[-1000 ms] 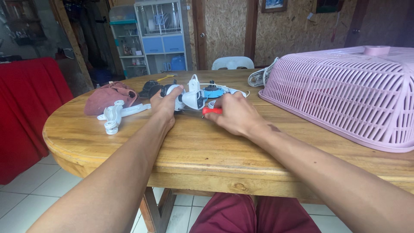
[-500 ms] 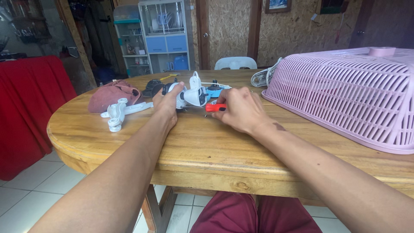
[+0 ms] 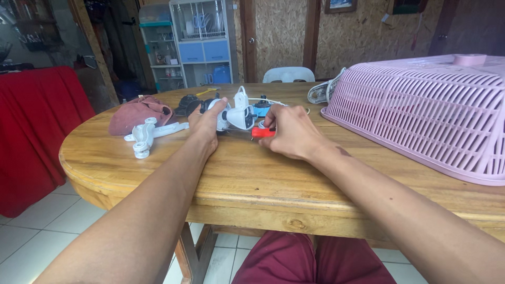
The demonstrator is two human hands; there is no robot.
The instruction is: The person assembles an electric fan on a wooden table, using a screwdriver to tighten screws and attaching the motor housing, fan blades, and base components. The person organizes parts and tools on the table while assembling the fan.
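Note:
My left hand (image 3: pixel 205 126) grips a white plastic device (image 3: pixel 238 116) with a dark opening, which rests on the wooden table (image 3: pixel 252 173). My right hand (image 3: pixel 292 131) is closed around a red-handled screwdriver (image 3: pixel 261 132), its tip pointing toward the device. Behind the device lie a blue part (image 3: pixel 261 109) and thin white wires.
A white plastic bracket (image 3: pixel 144 135) and a maroon cloth (image 3: pixel 138 114) lie at left. Black parts (image 3: pixel 187 102) sit behind them. A large upturned pink basket (image 3: pixel 426 110) fills the right side, with a white sandal (image 3: pixel 322 92) beside it. A white chair (image 3: pixel 288 74) stands behind the table.
Both hands stay on the device and screwdriver; the right hand has shifted slightly and the view has moved a little.

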